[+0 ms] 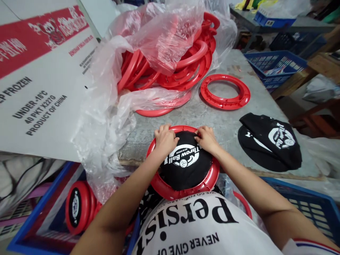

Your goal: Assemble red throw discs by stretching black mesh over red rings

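In front of my body a red plastic ring (156,180) rests tilted on the table's near edge and against my shirt. A round black cloth (183,173) printed "Throw Ball" lies across its opening. My left hand (165,141) grips the cloth's upper left edge at the ring's far rim, its fingers curled. On the upper right edge, my right hand (207,139) pinches the cloth, thumb and fingers together. A loose red ring (203,92) lies further back on the table. To the right is a folded pile of black printed cloths (268,145).
Many red rings (191,67) are heaped at the back under clear plastic wrap (164,39). A large printed carton (47,85) stands left. Below left, a blue crate (29,230) holds covered red discs (75,207). Another blue crate (305,202) sits below right.
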`<act>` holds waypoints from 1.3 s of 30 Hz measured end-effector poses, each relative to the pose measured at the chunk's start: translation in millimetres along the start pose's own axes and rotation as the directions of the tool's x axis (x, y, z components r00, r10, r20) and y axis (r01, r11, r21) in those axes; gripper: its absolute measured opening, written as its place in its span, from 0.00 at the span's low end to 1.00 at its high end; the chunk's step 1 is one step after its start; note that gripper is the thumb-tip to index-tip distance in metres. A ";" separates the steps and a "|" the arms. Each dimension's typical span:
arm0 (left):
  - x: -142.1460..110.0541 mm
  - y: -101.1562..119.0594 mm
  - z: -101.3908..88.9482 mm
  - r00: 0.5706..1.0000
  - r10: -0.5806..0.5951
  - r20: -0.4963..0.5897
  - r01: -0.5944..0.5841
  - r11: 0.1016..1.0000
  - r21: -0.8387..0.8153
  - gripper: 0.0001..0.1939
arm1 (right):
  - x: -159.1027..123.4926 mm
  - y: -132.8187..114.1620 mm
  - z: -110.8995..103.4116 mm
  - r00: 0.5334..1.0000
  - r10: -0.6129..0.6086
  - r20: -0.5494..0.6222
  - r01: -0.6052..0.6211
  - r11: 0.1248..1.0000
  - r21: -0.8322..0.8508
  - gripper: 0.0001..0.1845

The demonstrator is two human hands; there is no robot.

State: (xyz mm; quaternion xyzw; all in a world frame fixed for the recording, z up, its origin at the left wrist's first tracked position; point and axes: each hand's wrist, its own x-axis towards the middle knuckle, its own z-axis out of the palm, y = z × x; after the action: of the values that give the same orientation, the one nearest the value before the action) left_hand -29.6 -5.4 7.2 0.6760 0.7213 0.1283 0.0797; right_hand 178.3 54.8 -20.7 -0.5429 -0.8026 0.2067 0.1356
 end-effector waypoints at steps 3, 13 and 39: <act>-8.8 3.9 -0.2 0.998 0.047 -0.038 -0.044 0.997 0.071 0.06 | 4.5 -1.4 -3.6 1.000 0.016 0.024 -0.017 1.000 0.009 0.08; -18.7 4.2 0.2 0.997 0.060 -0.040 -0.054 0.988 0.142 0.08 | 7.3 0.0 -3.9 0.999 -0.035 0.032 0.034 0.998 0.052 0.10; 22.3 7.1 0.8 0.999 0.037 -0.029 -0.039 0.995 -0.096 0.09 | 17.6 -12.6 -20.7 0.997 -0.009 0.081 0.006 0.999 0.041 0.17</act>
State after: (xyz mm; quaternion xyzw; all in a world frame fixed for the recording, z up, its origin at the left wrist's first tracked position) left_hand -24.2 17.2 9.8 0.6831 0.7023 0.1736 0.1000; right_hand 170.5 70.9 3.3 -0.5282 -0.8050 0.2445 0.1149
